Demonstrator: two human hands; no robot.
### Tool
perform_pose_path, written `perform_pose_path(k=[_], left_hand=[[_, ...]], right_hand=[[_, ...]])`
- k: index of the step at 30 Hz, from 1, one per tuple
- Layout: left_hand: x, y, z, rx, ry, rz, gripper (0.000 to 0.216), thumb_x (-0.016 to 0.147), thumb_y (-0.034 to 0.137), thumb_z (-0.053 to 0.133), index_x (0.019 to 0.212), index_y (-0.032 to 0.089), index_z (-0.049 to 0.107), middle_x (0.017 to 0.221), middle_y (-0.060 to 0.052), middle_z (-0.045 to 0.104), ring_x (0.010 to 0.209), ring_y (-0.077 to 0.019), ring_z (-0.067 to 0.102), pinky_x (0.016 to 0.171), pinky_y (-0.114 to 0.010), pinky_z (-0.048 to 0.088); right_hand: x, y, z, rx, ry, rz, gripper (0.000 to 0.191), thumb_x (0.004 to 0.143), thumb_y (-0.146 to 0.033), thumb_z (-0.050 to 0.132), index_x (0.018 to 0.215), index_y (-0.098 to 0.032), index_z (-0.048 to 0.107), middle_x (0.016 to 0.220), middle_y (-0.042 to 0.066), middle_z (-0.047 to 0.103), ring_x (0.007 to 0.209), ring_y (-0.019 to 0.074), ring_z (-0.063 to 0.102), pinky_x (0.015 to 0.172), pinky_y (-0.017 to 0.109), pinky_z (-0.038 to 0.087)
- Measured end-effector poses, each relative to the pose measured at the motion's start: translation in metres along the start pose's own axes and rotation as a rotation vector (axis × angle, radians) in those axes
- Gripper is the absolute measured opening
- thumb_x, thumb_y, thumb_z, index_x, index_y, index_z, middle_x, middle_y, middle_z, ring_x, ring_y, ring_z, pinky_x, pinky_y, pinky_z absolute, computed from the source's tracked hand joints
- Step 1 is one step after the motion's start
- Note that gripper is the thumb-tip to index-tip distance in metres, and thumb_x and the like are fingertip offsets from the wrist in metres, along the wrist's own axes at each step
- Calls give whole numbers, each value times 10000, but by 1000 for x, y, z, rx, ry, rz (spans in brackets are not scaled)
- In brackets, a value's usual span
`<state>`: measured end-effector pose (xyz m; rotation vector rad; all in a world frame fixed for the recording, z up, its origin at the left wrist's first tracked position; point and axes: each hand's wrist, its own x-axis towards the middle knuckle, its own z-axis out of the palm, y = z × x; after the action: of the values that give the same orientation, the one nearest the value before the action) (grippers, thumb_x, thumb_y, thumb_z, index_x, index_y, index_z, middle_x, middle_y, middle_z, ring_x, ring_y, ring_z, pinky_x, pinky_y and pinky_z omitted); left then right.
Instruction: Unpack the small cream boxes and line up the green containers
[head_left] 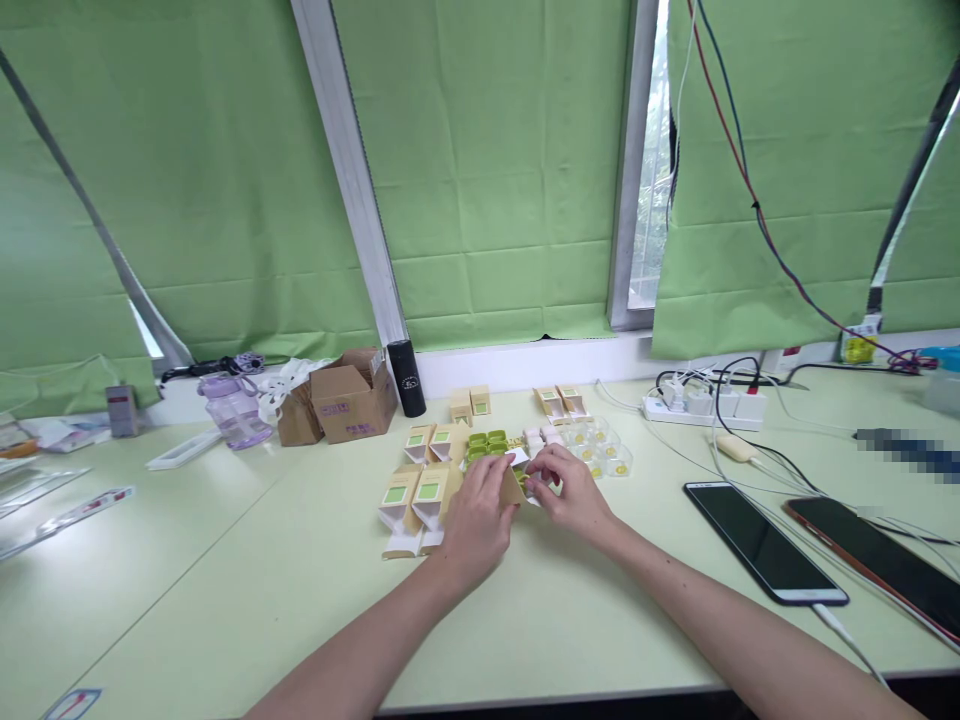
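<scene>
My left hand (481,515) is closed around a small cardboard box (513,487) with a raised white flap, tilted over the table. At the box's open side, my right hand (571,492) pinches a small green piece (523,481), mostly hidden by the fingers and the box. Left of my hands stand several beige boxes with green labels (430,491), their white flaps open. Behind my hands sit green square containers (487,440) and whitish-pink pieces (543,437). A clear plastic tray with yellow-centred round cups (604,450) lies just beyond my right hand.
More small boxes (561,402) stand at the back. A brown carton (352,398), black cylinder (407,378) and purple bottle (234,412) stand along the back left. On the right are a power strip (705,407), cables and phones (765,540). The table's front edge runs below my forearms.
</scene>
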<state>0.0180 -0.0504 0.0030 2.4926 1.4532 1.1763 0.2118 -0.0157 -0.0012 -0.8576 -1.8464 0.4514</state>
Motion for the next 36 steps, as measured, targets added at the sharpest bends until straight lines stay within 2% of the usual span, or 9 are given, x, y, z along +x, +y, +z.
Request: perform_pose_path(k=[7,10,14,17,20,25,30,36], left_hand=[[0,-3,4,179,36,173,733,859,60,612,1535,230,384,1323,-140,589,1257,-322,572,909,-429,583],[1,-4,3,210,50,210,733,855,57,609,1535,210,383,1312,-150,590,1244,-325,579,904,-427,586],[2,-3,0,236,108,228,708,872,61,592,1534,210,390,1296,-153,599,1227,-320,593,900,-421,589],[3,-2,-3,247,141,215,684,890,80,596,1530,214,395,1287,-152,605,1225,-317,597,899,-420,591],[4,-2,-5,253,152,198,679,898,96,602,1531,222,392,1292,-149,605,1230,-317,595,902,-423,593],[5,-1,-6,254,155,171,696,884,87,599,1530,232,387,1299,-139,600,1232,-305,589,878,-407,598],[6,-4,-6,198,164,115,720,884,96,603,1545,259,371,1333,-138,577,1249,-319,572,897,-427,583],[10,-12,-8,21,231,-51,696,905,153,626,1546,285,390,1396,-127,548,1304,-333,537,1061,-546,504]], right_hand=[[-2,1,13,21,63,91,92,852,-165,619,775,-216,618,911,39,590,761,183,583,682,319,483],[0,3,12,97,104,126,108,840,-180,631,746,-220,599,884,32,613,750,184,596,693,327,498],[2,1,9,273,154,148,130,870,-278,672,764,-223,619,958,53,665,868,213,645,781,353,543],[1,-2,7,413,183,186,212,900,-398,697,801,-224,627,1047,73,690,957,232,668,848,375,557],[1,-5,6,496,197,229,310,900,-516,709,832,-229,613,1091,86,714,972,241,678,836,377,555],[5,-3,7,575,259,290,449,818,-657,751,820,-240,587,1034,87,748,912,246,690,782,369,559],[12,3,-1,613,318,326,498,767,-709,760,829,-253,568,908,72,761,868,261,704,738,380,576],[16,14,-19,623,379,387,504,700,-669,821,816,-237,587,897,78,770,746,236,680,621,345,545]])
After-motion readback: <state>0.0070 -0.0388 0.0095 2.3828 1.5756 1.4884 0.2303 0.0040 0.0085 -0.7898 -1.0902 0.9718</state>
